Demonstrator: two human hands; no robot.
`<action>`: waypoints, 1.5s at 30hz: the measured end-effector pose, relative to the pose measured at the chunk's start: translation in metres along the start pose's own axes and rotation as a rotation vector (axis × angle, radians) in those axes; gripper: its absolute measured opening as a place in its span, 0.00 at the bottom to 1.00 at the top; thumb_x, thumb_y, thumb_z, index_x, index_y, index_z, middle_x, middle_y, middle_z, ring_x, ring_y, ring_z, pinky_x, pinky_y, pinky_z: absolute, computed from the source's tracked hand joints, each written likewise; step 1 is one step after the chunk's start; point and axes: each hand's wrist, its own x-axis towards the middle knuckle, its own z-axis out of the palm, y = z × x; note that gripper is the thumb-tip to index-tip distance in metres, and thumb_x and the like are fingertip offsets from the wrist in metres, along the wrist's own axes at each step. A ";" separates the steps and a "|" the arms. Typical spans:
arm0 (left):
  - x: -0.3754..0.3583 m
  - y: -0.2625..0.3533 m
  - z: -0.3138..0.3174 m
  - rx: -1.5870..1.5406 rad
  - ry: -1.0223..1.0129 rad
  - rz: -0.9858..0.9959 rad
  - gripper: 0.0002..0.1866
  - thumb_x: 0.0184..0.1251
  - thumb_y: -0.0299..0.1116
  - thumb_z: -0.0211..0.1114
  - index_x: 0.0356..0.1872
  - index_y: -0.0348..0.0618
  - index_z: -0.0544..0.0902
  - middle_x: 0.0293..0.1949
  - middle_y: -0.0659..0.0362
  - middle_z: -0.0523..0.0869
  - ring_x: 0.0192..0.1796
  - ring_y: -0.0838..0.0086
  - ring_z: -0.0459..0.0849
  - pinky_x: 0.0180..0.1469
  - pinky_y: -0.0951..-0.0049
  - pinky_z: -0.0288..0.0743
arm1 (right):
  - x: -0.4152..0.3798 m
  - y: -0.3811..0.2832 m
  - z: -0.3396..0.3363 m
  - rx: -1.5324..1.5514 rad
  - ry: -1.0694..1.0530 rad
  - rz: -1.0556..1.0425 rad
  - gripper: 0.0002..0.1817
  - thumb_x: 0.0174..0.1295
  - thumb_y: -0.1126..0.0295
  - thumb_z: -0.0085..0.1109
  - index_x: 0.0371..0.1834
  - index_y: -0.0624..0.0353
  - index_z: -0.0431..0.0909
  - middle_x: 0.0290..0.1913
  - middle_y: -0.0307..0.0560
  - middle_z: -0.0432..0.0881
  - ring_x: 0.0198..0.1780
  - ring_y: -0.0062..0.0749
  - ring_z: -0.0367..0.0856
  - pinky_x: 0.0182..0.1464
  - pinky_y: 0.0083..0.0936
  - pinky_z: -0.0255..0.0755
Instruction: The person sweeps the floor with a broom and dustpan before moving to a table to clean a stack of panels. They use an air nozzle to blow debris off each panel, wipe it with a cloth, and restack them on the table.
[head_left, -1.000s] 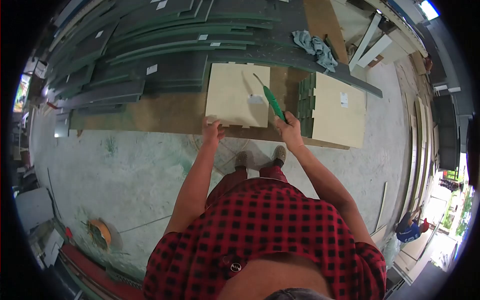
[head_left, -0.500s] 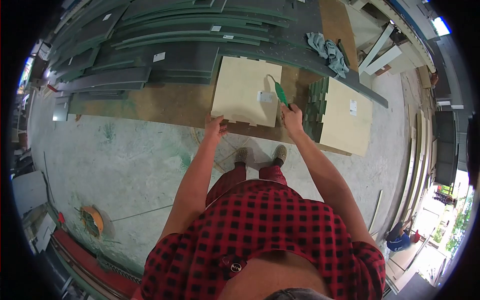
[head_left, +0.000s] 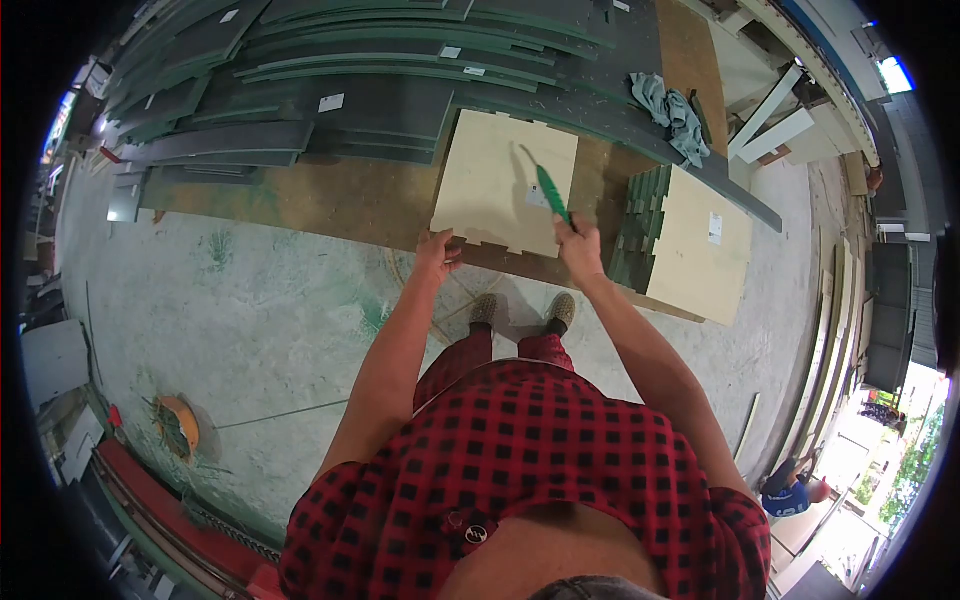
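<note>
Right hand (head_left: 580, 248) – closed around a green tool (head_left: 551, 190), upper centre of the frame, over the pale panel (head_left: 485, 175). Left hand (head_left: 437, 258) – at the panel's lower-left corner, fingers part-curled; whether it grips cannot be told. Stacked panels (head_left: 698, 245) lie upper right.

The head camera looks down over the hands (head_left: 580, 250)
</note>
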 end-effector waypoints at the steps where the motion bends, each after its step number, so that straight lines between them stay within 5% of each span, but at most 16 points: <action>1: -0.002 0.001 0.001 0.001 -0.001 -0.001 0.31 0.58 0.37 0.64 0.61 0.56 0.59 0.54 0.55 0.70 0.41 0.64 0.75 0.39 0.53 0.73 | -0.006 -0.005 0.006 -0.013 -0.053 -0.024 0.14 0.60 0.63 0.57 0.26 0.63 0.72 0.20 0.37 0.69 0.24 0.21 0.65 0.27 0.24 0.60; 15: -0.006 0.003 0.004 0.023 0.006 -0.011 0.31 0.59 0.38 0.63 0.61 0.55 0.59 0.58 0.54 0.67 0.47 0.61 0.73 0.48 0.45 0.69 | -0.003 -0.003 0.050 -0.124 -0.142 -0.137 0.15 0.62 0.59 0.56 0.28 0.61 0.73 0.19 0.35 0.68 0.19 0.17 0.64 0.22 0.20 0.59; 18: -0.011 0.003 0.006 0.026 0.005 0.011 0.31 0.58 0.38 0.63 0.61 0.56 0.59 0.57 0.55 0.68 0.48 0.61 0.72 0.47 0.46 0.69 | 0.008 -0.011 0.055 -0.106 -0.135 -0.011 0.18 0.60 0.59 0.58 0.30 0.66 0.73 0.21 0.48 0.71 0.26 0.31 0.67 0.32 0.30 0.64; 20: -0.015 0.003 0.008 0.033 -0.001 0.014 0.29 0.59 0.39 0.63 0.60 0.56 0.59 0.56 0.56 0.67 0.48 0.62 0.72 0.48 0.45 0.69 | 0.016 -0.012 0.060 -0.085 -0.115 -0.065 0.15 0.62 0.60 0.56 0.29 0.61 0.72 0.19 0.35 0.67 0.18 0.18 0.63 0.21 0.21 0.59; 33: -0.015 0.000 0.007 0.049 -0.001 0.021 0.36 0.59 0.39 0.62 0.67 0.62 0.54 0.59 0.57 0.66 0.50 0.62 0.71 0.47 0.46 0.68 | 0.021 -0.009 0.065 -0.091 -0.128 -0.033 0.14 0.62 0.60 0.57 0.28 0.60 0.71 0.18 0.34 0.66 0.17 0.17 0.61 0.19 0.20 0.57; 36: -0.017 0.003 0.008 0.034 0.001 0.010 0.31 0.62 0.38 0.60 0.63 0.60 0.56 0.60 0.57 0.65 0.52 0.61 0.72 0.51 0.42 0.67 | 0.006 -0.022 0.052 -0.024 -0.145 0.084 0.17 0.60 0.60 0.58 0.31 0.67 0.74 0.20 0.43 0.71 0.22 0.26 0.67 0.27 0.26 0.63; 45: -0.020 0.004 0.007 0.047 0.026 0.007 0.35 0.63 0.32 0.55 0.70 0.63 0.50 0.59 0.54 0.67 0.49 0.62 0.76 0.48 0.43 0.68 | -0.063 0.013 0.009 -0.159 -0.296 -0.147 0.17 0.60 0.59 0.59 0.27 0.65 0.73 0.16 0.36 0.64 0.23 0.17 0.60 0.24 0.25 0.60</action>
